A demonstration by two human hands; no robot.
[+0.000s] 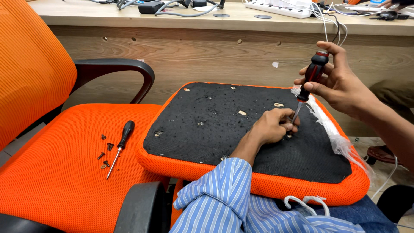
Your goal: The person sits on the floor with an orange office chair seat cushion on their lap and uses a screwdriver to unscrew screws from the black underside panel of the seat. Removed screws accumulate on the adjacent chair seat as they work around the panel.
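An upturned orange chair seat [302, 185] with a black fabric underside [224, 125] rests on my lap. My right hand [340, 84] grips a black-and-red screwdriver [311, 77] by the handle, held nearly upright with its shaft pointing down at the black fabric. My left hand [271, 126] rests on the fabric, fingers pinched around the shaft's tip where it meets the seat. Torn clear plastic wrap [334, 129] hangs along the seat's right edge.
An orange mesh office chair [64, 172] with black armrests stands to the left. On its seat lie a second black screwdriver [122, 142] and several loose screws [105, 153]. A wooden desk [207, 47] with a power strip [282, 7] and cables runs behind.
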